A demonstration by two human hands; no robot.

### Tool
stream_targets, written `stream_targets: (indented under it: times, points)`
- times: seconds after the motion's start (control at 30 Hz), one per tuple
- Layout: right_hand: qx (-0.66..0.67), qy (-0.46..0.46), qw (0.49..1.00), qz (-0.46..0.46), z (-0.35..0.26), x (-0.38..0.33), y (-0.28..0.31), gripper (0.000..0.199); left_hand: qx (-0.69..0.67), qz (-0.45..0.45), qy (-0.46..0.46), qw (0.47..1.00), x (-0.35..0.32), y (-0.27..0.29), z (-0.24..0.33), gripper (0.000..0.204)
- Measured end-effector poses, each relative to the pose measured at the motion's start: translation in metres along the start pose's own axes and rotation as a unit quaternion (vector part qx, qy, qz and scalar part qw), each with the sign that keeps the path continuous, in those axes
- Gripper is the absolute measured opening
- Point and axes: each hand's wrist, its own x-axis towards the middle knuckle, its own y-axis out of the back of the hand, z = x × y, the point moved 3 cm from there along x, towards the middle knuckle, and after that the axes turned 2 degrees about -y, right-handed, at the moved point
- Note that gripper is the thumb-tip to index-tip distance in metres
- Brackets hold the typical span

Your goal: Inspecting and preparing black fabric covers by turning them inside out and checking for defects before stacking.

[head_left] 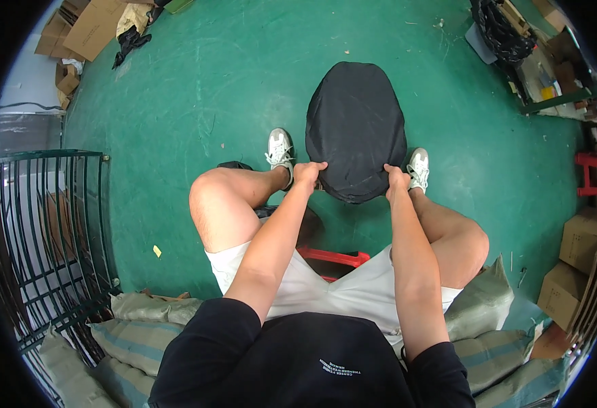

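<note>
A large black oval thing covered in fabric (355, 129) is held out in front of me, between my lower legs. Its cloth is slightly wrinkled, and what lies inside or beneath it is hidden. My left hand (307, 175) grips its near left edge, with the thumb on top. At the near right edge my right hand (397, 179) pinches it in the same way. The curled fingers of both hands are mostly hidden under the rim.
I sit on something red (336, 257), partly seen between my thighs. Green bars (54, 238) stand at left, woven sacks (128, 347) lie behind me, cardboard boxes (562, 292) and a red stool (591, 174) at right. A loaded rack (557, 95) stands far right.
</note>
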Motion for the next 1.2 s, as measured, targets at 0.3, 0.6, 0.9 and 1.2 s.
stream_targets:
  times: [0.3, 0.6, 0.9, 1.2]
  points:
    - [0.035, 0.005, 0.997, -0.072, -0.007, 0.018, -0.012, 0.060, -0.112, -0.129, -0.029, 0.985, 0.002, -0.013, 0.015, 0.046]
    - [-0.095, 0.055, 0.993, 0.037, 0.006, -0.013, -0.002, 0.069, 0.064, 0.023, -0.160, 0.985, 0.002, -0.009, -0.003, 0.051]
    - [-0.221, 0.148, 0.962, 0.068, 0.009, -0.030, 0.002, 0.066, 0.152, 0.062, -0.197, 0.966, -0.019, -0.002, -0.011, 0.050]
    - [-0.182, 0.187, 0.965, 0.026, 0.021, -0.022, 0.007, 0.057, -0.118, -0.070, -0.163, 0.977, -0.015, -0.002, -0.034, 0.036]
